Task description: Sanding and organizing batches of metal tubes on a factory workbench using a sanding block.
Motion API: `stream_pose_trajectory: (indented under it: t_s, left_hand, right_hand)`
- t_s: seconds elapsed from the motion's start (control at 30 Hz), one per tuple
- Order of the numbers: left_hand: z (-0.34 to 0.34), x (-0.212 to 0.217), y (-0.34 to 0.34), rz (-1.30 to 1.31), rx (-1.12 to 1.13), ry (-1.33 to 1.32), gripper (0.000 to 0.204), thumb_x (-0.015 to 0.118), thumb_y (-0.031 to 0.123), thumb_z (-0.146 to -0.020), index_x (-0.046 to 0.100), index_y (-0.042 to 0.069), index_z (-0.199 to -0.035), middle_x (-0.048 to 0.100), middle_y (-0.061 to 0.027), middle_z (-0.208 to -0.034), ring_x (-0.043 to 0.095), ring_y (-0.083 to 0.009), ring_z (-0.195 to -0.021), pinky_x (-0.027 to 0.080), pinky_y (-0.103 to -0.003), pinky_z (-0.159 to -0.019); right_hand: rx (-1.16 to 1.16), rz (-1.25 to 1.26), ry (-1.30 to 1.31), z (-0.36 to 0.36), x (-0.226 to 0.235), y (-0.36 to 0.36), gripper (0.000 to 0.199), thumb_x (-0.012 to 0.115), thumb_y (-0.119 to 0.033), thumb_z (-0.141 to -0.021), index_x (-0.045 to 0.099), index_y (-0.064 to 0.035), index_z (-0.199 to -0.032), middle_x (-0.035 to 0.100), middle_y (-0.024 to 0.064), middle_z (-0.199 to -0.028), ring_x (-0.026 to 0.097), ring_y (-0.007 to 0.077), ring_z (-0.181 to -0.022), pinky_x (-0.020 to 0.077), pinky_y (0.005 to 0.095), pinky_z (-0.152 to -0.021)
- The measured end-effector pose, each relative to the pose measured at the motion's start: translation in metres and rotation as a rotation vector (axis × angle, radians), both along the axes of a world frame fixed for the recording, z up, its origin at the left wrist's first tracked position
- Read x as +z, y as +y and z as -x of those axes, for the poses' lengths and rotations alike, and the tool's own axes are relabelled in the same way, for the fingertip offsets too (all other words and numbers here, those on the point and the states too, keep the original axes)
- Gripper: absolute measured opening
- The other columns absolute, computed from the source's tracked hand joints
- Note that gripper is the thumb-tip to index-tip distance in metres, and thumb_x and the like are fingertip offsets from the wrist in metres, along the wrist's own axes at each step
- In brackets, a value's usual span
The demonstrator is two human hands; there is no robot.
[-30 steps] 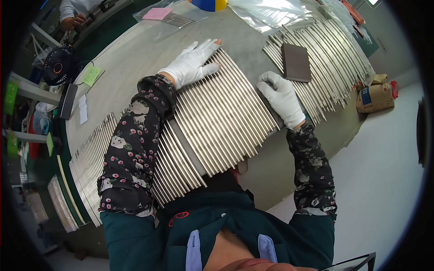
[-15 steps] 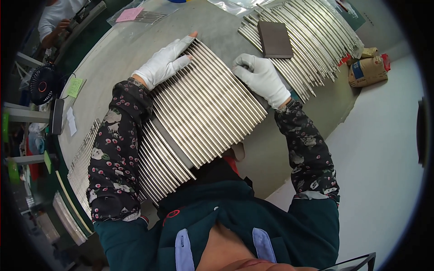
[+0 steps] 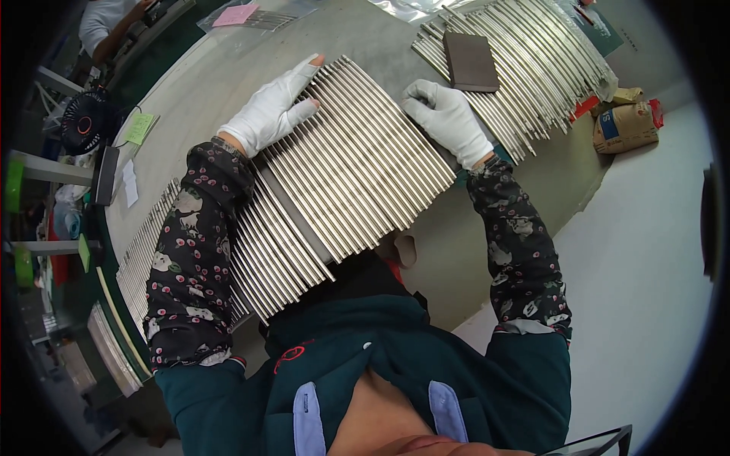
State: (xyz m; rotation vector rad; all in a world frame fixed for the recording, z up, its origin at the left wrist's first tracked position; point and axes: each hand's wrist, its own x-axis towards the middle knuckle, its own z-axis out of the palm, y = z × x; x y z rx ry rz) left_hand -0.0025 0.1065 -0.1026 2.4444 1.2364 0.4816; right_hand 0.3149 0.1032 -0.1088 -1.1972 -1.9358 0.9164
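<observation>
A middle row of shiny metal rods (image 3: 372,159) lies side by side on the grey table. My left hand (image 3: 270,110), in a white glove with bare thumb and fingertip showing, rests stretched out over the far left part of this row. Just off its right edge is my right hand (image 3: 449,121), also gloved, with its fingers curled in; whatever they may hold is hidden. A second group of rods (image 3: 277,247) lies to the left, partly under my left forearm. Beyond my right hand, a dark brown block (image 3: 471,62) sits on a third group of rods (image 3: 525,72).
Further rods (image 3: 144,254) lie at the table's left edge. A pink note (image 3: 236,15) rests on a plastic bag at the back. Left of the table stands a black fan (image 3: 85,121). A brown paper package (image 3: 625,128) is at the right. Another person (image 3: 106,30) is at far left.
The whole view has shifted slightly, with the table's things now further right. My left hand has slid a little left over the rods. My right hand stays curled beside the row.
</observation>
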Motion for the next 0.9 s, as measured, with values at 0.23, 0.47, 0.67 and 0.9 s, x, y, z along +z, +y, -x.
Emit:
stream_pose_trajectory:
  t_s: [0.23,0.47,0.67,0.9]
  left_hand:
    - [0.004,-0.004,-0.023,-0.250,-0.061,0.413,0.068,0.035,0.055,-0.103,0.033,0.014,-0.158,0.029,-0.0180,-0.163,0.030,-0.0405,-0.149,0.024,-0.053,-0.122]
    - [-0.025,0.012,-0.057,-0.370,-0.073,0.523,0.074,0.036,0.058,-0.100,0.032,0.011,-0.157,0.025,-0.0220,-0.163,0.024,-0.0427,-0.151,0.015,-0.060,-0.122]
    - [-0.099,0.019,-0.141,-0.151,-0.535,0.119,0.076,0.065,0.054,-0.086,0.049,0.010,-0.145,0.039,-0.0180,-0.156,0.032,-0.0348,-0.148,0.020,-0.059,-0.121]
    - [-0.140,0.009,-0.186,-0.425,-0.464,0.459,0.055,0.055,0.020,-0.091,0.051,0.002,-0.144,0.035,-0.0089,-0.162,0.033,-0.0241,-0.148,0.022,-0.046,-0.126]
  right_hand:
    - [-0.001,-0.019,-0.005,-0.001,-0.005,0.004,0.017,0.067,-0.015,-0.094,0.071,-0.0005,-0.101,0.070,0.0039,-0.084,0.060,0.0092,-0.076,0.0502,0.0247,-0.074]
    - [-0.017,-0.032,-0.009,-0.001,-0.007,0.004,0.020,0.067,-0.021,-0.093,0.071,-0.0031,-0.101,0.071,0.0116,-0.084,0.066,0.0187,-0.074,0.0524,0.0304,-0.075]
    - [-0.017,-0.071,0.004,-0.002,-0.009,0.007,0.020,0.068,-0.020,-0.092,0.071,-0.0025,-0.101,0.071,0.0118,-0.084,0.067,0.0185,-0.073,0.0527,0.0302,-0.074]
    - [-0.013,-0.039,0.044,-0.003,-0.012,0.007,0.017,0.069,-0.015,-0.092,0.070,0.0001,-0.101,0.072,0.0092,-0.083,0.064,0.0123,-0.074,0.0520,0.0268,-0.074]
